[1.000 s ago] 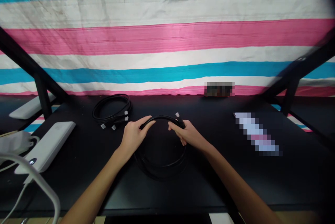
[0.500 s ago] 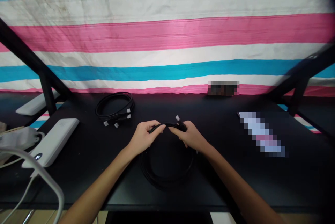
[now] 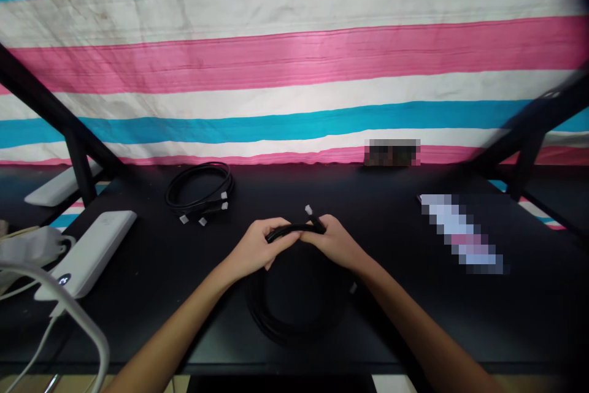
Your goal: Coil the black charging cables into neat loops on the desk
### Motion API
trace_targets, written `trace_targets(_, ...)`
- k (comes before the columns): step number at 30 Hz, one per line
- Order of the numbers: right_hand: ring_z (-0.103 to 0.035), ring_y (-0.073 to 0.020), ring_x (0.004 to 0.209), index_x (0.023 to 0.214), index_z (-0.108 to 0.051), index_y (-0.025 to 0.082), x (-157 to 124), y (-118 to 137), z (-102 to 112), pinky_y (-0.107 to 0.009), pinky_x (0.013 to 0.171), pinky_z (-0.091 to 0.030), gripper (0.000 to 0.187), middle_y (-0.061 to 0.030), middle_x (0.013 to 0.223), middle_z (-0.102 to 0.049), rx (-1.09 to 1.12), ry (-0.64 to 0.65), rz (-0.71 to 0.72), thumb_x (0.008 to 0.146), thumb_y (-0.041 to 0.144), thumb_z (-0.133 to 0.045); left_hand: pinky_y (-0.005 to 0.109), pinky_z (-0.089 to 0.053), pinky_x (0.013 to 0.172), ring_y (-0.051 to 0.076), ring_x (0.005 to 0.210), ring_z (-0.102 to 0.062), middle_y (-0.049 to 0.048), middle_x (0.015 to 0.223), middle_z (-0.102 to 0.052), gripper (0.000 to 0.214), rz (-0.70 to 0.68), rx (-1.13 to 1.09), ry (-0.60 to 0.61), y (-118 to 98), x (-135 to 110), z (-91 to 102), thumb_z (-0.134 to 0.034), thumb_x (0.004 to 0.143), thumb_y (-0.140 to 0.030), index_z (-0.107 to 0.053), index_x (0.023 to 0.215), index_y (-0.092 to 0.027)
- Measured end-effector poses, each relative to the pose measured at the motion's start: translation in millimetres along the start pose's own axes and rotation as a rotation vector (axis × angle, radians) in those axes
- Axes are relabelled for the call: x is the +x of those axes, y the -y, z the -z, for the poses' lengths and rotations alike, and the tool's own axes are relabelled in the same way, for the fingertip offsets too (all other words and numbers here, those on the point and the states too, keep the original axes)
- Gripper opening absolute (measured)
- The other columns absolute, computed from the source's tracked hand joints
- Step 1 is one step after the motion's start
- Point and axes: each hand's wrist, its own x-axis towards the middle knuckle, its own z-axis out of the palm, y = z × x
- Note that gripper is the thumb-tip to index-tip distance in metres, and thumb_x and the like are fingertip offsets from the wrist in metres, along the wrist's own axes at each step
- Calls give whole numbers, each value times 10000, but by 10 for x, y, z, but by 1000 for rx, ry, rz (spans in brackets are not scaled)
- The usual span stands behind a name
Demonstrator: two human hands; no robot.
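A black cable [image 3: 271, 327] hangs in a round coil between my hands, over the near part of the dark table. My left hand [image 3: 263, 246] is closed on the top of the loop, thumb laid along the strands. Close beside it, my right hand [image 3: 335, 241] pinches the same bundle, and the two thumbs almost meet. A pale-capped connector [image 3: 308, 210] sticks up past the right fingers. Another pale cable tip [image 3: 353, 287] shows below my right wrist. The fingers behind the bundle are partly hidden.
A second coiled black cable [image 3: 199, 187] with several pale-capped ends lies at the back left. On the left are a white power bank [image 3: 92, 252], a white plug [image 3: 32, 244] and white cords. A blurred-out flat object [image 3: 460, 233] lies right. Black frame bars [image 3: 78, 141] flank the table.
My hands have come slightly closer together, the left moving right along the loop. The bundle between them looks thicker, and the lower cable tip by my right wrist now shows more clearly.
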Motion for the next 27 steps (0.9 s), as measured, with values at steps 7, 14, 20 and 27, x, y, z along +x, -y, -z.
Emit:
trace_targets(7,-190,-31,262,384,-303,221,77,32,111,-212,292,-157,446,100,294,-239,671,-343,-19,654,253,-657,167,-316,392,72,310,-414,-104,333,-321,339,-38,-421,-278,-31,46,45,-494,852,-495,-554,817,-163)
trace_targets(14,-185,-26,260,404,-314,209,96,54,115,-177,269,-176,429,99,295,-265,893,-317,-24,671,226,-650,199,-370,444,100,317,-463,-102,361,-330,422,-72,-595,-223,-49,20,11,-265,925,-519,-508,910,-174)
trace_targets(20,-325,-55,272,460,-373,203,117,-72,91,-192,306,-282,402,85,338,-342,628,-282,104,780,304,-596,164,-235,358,47,219,-330,-118,341,-259,412,-2,-652,-174,-63,17,72,-266,928,-512,-387,703,-189)
trace_targets(27,-426,-81,310,541,-444,198,117,-108,124,-198,366,-347,313,64,367,-450,284,-245,98,811,338,-520,130,-164,299,32,202,-290,-113,347,-275,403,41,-689,-170,-110,-8,106,-257,943,-480,-389,704,-183)
